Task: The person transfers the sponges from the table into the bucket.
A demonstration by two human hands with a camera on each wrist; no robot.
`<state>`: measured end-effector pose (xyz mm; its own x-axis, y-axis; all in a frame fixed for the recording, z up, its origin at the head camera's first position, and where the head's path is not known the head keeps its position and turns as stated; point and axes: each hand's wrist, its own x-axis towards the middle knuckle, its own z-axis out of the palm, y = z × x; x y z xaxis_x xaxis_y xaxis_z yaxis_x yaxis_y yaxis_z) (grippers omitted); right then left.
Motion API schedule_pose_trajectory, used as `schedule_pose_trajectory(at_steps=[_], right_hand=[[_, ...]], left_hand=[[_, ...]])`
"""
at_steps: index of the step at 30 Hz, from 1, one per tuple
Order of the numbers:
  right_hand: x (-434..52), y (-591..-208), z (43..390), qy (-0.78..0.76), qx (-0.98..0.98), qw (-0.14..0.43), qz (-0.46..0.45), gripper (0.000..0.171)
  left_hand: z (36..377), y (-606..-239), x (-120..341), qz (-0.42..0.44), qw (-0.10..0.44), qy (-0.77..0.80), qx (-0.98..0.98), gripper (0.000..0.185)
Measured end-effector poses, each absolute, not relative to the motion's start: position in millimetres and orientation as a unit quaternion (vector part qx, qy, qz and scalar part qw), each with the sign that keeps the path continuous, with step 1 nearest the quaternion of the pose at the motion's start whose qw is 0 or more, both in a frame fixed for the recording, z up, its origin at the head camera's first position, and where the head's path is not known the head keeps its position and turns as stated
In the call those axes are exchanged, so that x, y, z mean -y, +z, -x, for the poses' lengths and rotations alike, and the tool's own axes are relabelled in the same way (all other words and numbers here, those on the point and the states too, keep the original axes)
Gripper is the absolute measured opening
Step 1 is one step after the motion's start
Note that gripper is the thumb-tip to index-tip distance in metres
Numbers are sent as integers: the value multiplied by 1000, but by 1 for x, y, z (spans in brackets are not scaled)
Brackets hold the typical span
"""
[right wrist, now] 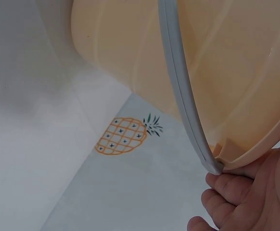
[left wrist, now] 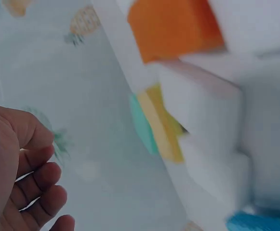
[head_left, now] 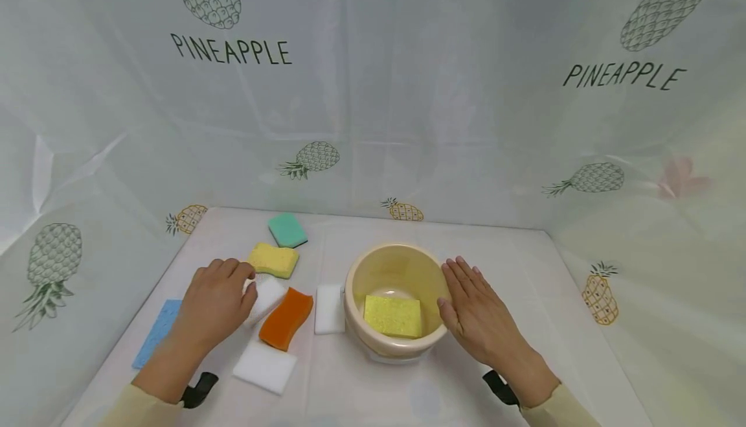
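- Cream bucket [head_left: 402, 348]: the right hand [head_left: 479, 313] lies straight-fingered along its right rim, gripping nothing, probably steadying it.
- Inside the bucket sits a yellow sponge [head_left: 393, 317], likely kept together by its walls; the right wrist view misses it, but shows the handle's end [right wrist: 213, 165] near the fingertips.
- Left of the bucket, the left hand [head_left: 218, 304] hovers half-curled by a white sponge [head_left: 268, 294]; its wrist view reveals no hold.

Screened-off work spot: pineapple-print sheeting [head_left: 408, 109] around white tabletop [head_left: 524, 278]; room type unclear.

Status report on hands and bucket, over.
Left hand empty; right hand flat at the bucket. Yellow sponge inside the bucket. Possible obstacle: wavy orange sponge between left hand and bucket.
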<state>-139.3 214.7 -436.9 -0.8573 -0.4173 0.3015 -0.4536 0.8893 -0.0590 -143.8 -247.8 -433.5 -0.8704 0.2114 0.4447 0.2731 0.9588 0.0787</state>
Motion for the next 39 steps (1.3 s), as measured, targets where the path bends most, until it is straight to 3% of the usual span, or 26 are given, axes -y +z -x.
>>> schedule_pose_trajectory(at_steps=[7,18,30,34,39], right_hand=[[-214,-435,140,67,964,130,-222,63],[-216,-436,139,64,964,135,-219,63],[-214,-437,138,70,967,126,-212,63],[-214,-437,138,69,967,127,-212,63],[-214,-437,138,69,966,130,-213,63]], left_hand=[[118,-454,307,27,220,-91,971,25],[86,-505,363,-78,114,-88,986,81],[76,-530,387,-137,-22,-57,989,98],[78,-530,389,-130,4,-64,989,95],[85,-531,388,-94,75,-81,989,86]])
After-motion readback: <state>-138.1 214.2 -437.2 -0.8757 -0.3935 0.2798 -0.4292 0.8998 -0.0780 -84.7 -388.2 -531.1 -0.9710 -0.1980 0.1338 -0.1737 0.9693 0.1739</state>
